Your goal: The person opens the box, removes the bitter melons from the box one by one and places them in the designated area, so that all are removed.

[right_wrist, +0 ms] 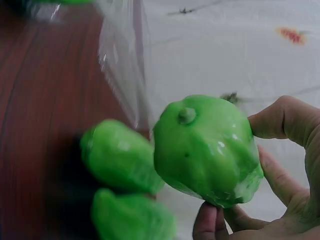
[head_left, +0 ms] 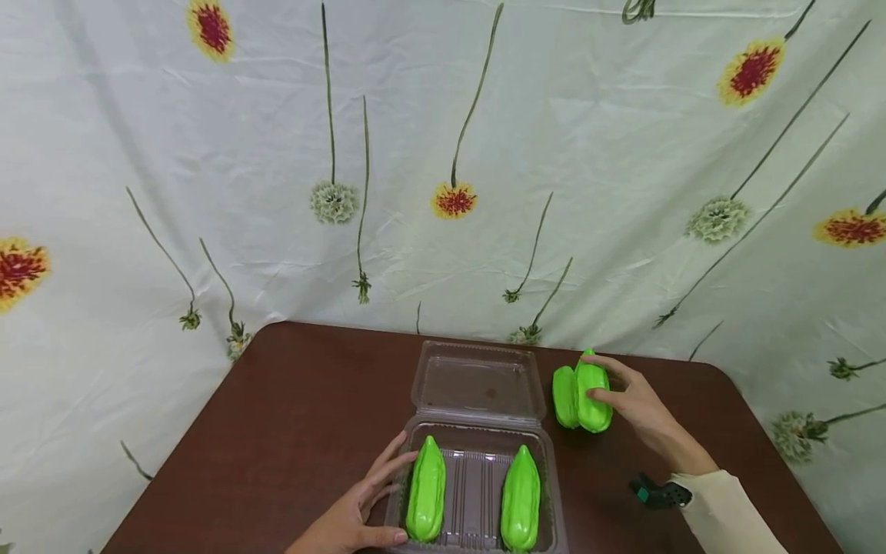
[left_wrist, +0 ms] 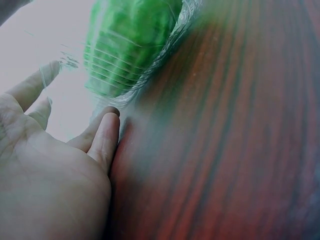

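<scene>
A clear plastic clamshell box (head_left: pixel 477 508) lies with its lid (head_left: pixel 481 381) folded back on the table. Inside are two glossy green gourd-shaped vegetables, a left one (head_left: pixel 426 492) and a right one (head_left: pixel 521 500), their pointed ends away from me. My left hand (head_left: pixel 360 500) touches the box's left side with fingers spread and fairly straight. In the left wrist view its fingertips meet the clear wall. To the right of the lid, my right hand (head_left: pixel 633 396) grips another green gourd-shaped vegetable (right_wrist: pixel 205 150) between thumb and fingers. Two more (right_wrist: pixel 120 155) lie below it in the right wrist view.
A dark brown wooden table (head_left: pixel 298 431) carries everything. Behind it hangs a white flower-printed cloth (head_left: pixel 415 254). A small black strap-like device (head_left: pixel 661 492) sits at the right wrist, beside the pale sleeve (head_left: pixel 727 515).
</scene>
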{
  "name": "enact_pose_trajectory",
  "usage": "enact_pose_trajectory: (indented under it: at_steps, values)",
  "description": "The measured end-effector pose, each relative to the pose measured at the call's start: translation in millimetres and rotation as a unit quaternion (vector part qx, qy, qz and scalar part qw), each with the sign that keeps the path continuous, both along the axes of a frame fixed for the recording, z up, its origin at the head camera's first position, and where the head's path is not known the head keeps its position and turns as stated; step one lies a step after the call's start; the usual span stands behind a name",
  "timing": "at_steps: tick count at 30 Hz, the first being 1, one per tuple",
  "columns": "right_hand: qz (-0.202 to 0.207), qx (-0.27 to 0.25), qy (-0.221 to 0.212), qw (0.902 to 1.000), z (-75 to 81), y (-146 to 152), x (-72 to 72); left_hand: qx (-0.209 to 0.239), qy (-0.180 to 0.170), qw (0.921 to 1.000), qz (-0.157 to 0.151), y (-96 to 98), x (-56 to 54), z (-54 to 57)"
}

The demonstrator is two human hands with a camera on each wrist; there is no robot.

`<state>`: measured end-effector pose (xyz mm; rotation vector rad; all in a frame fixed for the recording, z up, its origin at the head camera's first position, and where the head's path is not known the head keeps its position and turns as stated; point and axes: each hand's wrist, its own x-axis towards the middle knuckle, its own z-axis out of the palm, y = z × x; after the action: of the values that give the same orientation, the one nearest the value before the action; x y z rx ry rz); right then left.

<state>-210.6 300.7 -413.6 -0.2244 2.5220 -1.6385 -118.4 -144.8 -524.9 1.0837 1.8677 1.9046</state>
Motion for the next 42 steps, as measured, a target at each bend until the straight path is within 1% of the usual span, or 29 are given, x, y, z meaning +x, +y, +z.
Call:
enact_pose_trajectory:
  at_steps: [6, 11, 16, 18, 23, 26, 33, 39, 42]
  values:
    - [-0.037, 0.011, -0.005, 0.9992, -8.7, 24, -7.1, 0.001, -0.016, 0.9999, -0.001, 1.8, 0.4, 2.0]
    - [-0.061, 0.033, -0.017, 0.9974, -16.5, 42, -11.6, 0.0, -0.011, 0.9999, 0.001, 1.4, -1.1, 2.6]
    - [-0.079, 0.044, -0.034, 0.9953, -22.8, 55, -14.3, -0.003, -0.031, 0.9995, -0.003, -0.1, -1.6, 4.3]
    - [-0.082, 0.04, -0.04, 0.995, -24.3, 59, -14.4, -0.003, -0.033, 0.9994, -0.005, -0.2, -1.5, 4.7]
    - [-0.083, 0.045, -0.057, 0.9939, -25.9, 62, -15.5, -0.001, -0.01, 0.9999, -0.002, 0.4, -1.1, 4.0]
    - [-0.082, 0.054, -0.067, 0.9929, -28.7, 63, -17.0, -0.002, -0.008, 1.0, -0.002, 0.6, -1.0, 3.1]
    - [-0.08, 0.065, -0.073, 0.992, -33.9, 64, -20.2, -0.001, 0.004, 1.0, 0.001, 0.6, -0.8, 2.7]
    - [-0.075, 0.088, -0.077, 0.9903, -39.0, 66, -22.1, 0.0, -0.01, 1.0, -0.001, 0.5, 0.1, 2.7]
    - [-0.069, 0.096, -0.079, 0.9898, -42.5, 67, -22.0, 0.0, -0.009, 1.0, 0.0, 0.7, 0.7, 2.0]
